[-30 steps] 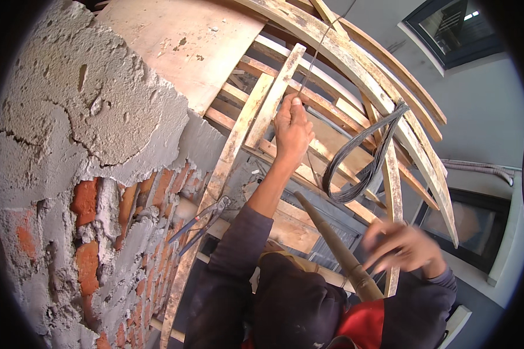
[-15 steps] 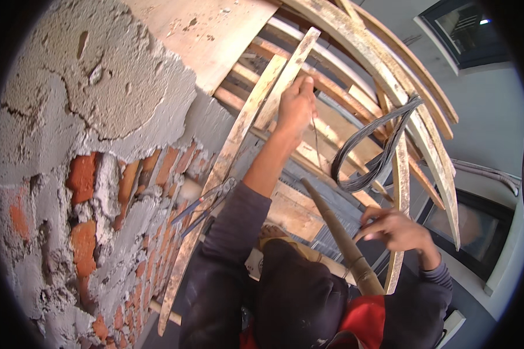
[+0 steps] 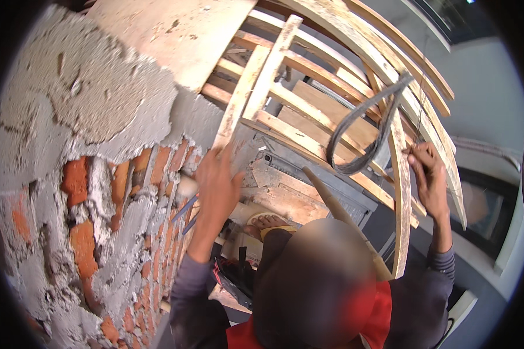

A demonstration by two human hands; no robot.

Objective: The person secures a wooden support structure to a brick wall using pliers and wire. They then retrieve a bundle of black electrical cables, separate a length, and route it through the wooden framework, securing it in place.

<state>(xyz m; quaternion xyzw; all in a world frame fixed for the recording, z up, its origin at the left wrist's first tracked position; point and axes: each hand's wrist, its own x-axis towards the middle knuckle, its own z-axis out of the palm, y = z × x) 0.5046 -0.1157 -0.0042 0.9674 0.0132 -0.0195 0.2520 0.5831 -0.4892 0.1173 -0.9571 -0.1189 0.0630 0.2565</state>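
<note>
My left hand (image 3: 216,186) is smeared by motion in front of the long wooden strip beside the broken wall. Its fingers look stretched, with the thumb apart. Just beneath it the blue handles of a pair of pincers (image 3: 185,214) stick out, and the jaws are hidden behind the hand. At the right, my right hand (image 3: 429,177) pinches a thin wire (image 3: 419,110) that rises past the curved timber. A looped bundle of dark tie wire (image 3: 339,148) hangs over the wooden frame (image 3: 399,192), left of my right hand.
Exposed brick and rough plaster (image 3: 81,244) fill the left side. A plywood sheet (image 3: 174,35) and several slats (image 3: 308,104) lie ahead. A round pole (image 3: 332,209) slants up from below. A sandaled foot (image 3: 265,224) stands low down among boards; a dark window (image 3: 471,218) is at right.
My left hand has left the upper wooden strip and come down left, over the pincers. My right hand has risen to the curved timber and now pinches a thin wire.
</note>
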